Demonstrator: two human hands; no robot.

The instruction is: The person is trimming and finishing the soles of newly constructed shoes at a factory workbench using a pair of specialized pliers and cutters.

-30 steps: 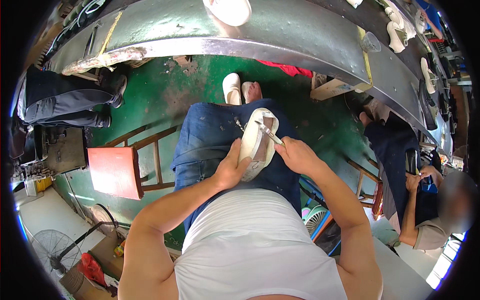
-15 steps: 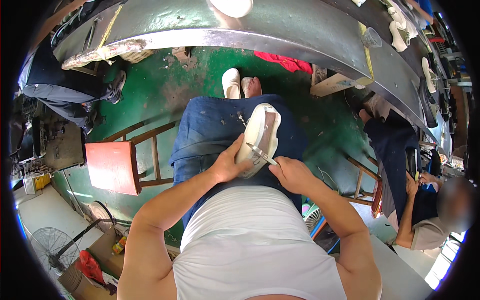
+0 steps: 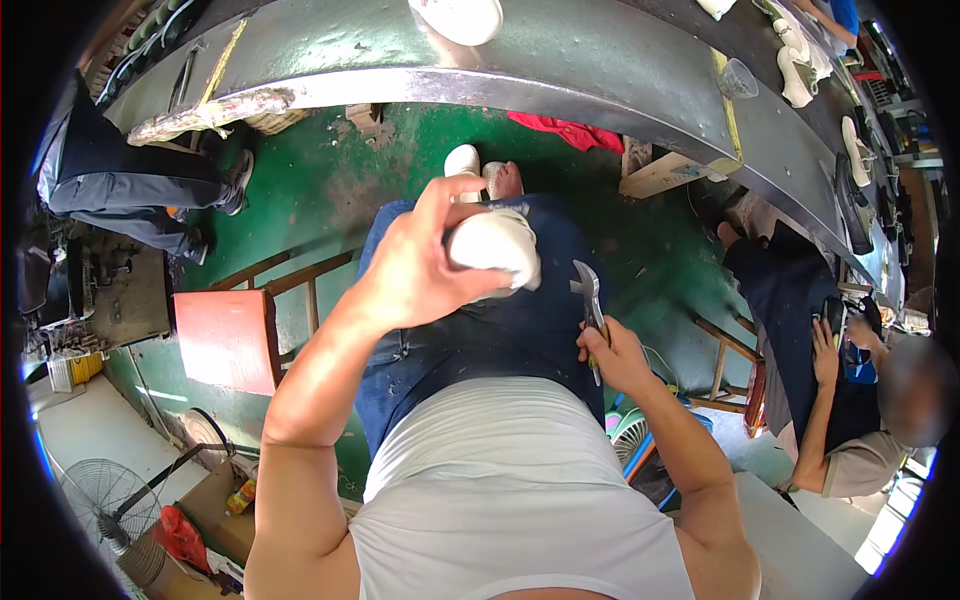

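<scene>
A white shoe (image 3: pixel 492 248) is raised above my lap, its rounded end tilted up so that the sole is turned out of sight. My left hand (image 3: pixel 412 262) grips it from the left, thumb on the near side and fingers curled over the far side. My right hand (image 3: pixel 622 358) is wrapped around the handles of metal lasting pliers (image 3: pixel 590 292), held apart from the shoe, to its right. Their curved jaws point away from me. Below both hands lie my legs in blue trousers (image 3: pixel 480 345).
Ahead runs a long metal workbench (image 3: pixel 560 70) with a white shoe (image 3: pixel 462 18) on it. To the left stands a stool with a red seat (image 3: pixel 228 340). A seated co-worker (image 3: pixel 850 440) is at the right; a floor fan (image 3: pixel 105 500) stands at lower left.
My left hand has lifted and turned the shoe, so its sole no longer shows. My right hand has drawn the pliers off the sole and moved right, with the jaws now pointing forward.
</scene>
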